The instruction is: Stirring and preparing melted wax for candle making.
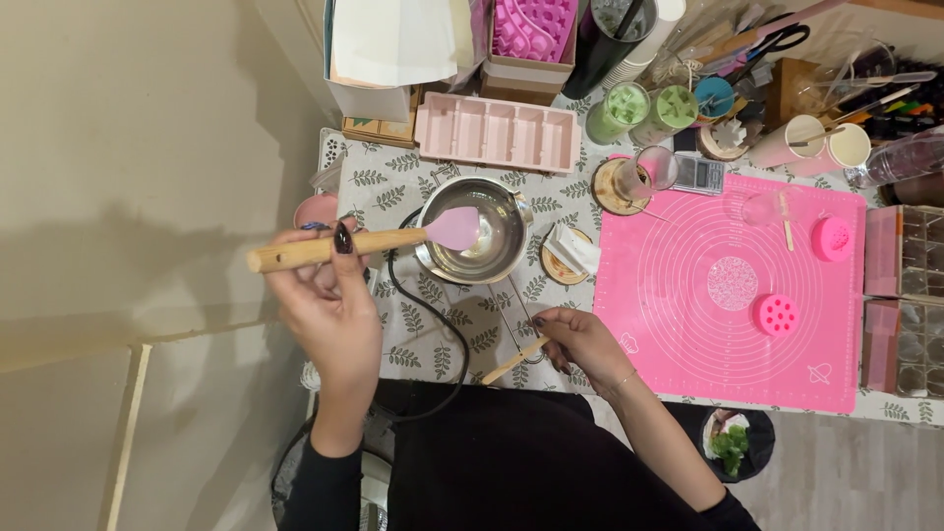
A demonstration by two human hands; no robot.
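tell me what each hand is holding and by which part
The left hand grips a pink spatula by its wooden handle, over the steel pot. The right hand pinches a small wooden stick at its upper end.

Clear boxes (910,295) cut off — right edge.

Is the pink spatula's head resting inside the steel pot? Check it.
No: the spatula is held above the steel pot by the left hand.

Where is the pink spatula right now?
Head view, left of centre: the left hand holds the spatula by its wooden handle, its pink blade over the steel pot.
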